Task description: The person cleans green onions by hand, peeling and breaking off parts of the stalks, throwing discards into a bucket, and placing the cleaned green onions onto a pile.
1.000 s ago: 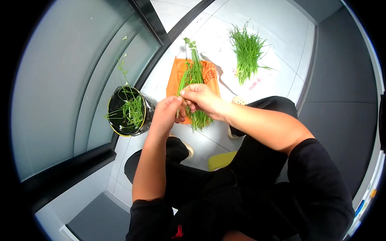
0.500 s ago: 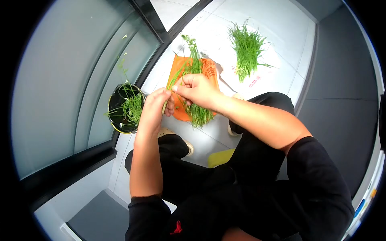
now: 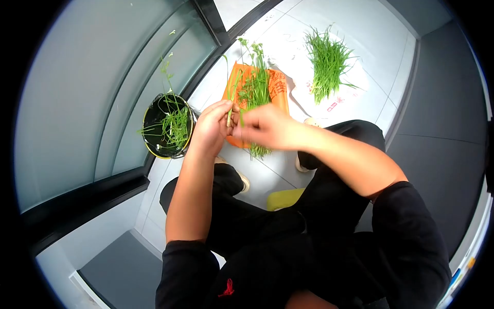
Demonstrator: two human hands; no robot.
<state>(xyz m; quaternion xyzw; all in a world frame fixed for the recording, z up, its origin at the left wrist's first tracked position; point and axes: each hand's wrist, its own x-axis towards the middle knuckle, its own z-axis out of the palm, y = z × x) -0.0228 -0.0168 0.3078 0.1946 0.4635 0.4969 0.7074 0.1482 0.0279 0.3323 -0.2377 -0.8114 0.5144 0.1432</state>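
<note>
My left hand (image 3: pixel 212 126) is closed around a few garlic chive stalks (image 3: pixel 231 105), their green tips pointing up and away from me. Close beside it, my right hand (image 3: pixel 265 125) is blurred by motion, its fingers drawn together around what looks like a chive leaf (image 3: pixel 242 117). Beneath both hands lies an orange plastic bag (image 3: pixel 279 92) with dark printing. A bunch of chives (image 3: pixel 260 85) rests on that bag, some with small pale flower heads, and my right hand hides part of it.
Left of my hands stands a bin (image 3: pixel 147 140) lined with a black bag, holding loose green stalks. Another chive bunch (image 3: pixel 328 64) lies on a white bag (image 3: pixel 355 90) at the back right. A glass door panel (image 3: pixel 77 113) borders the left side. Something yellow-green (image 3: pixel 284 199) sits between my legs.
My right hand has moved downward, off the upper stalk, and is now blurred near the lower ends. My left hand still grips its stalks. The whole view has shifted slightly.
</note>
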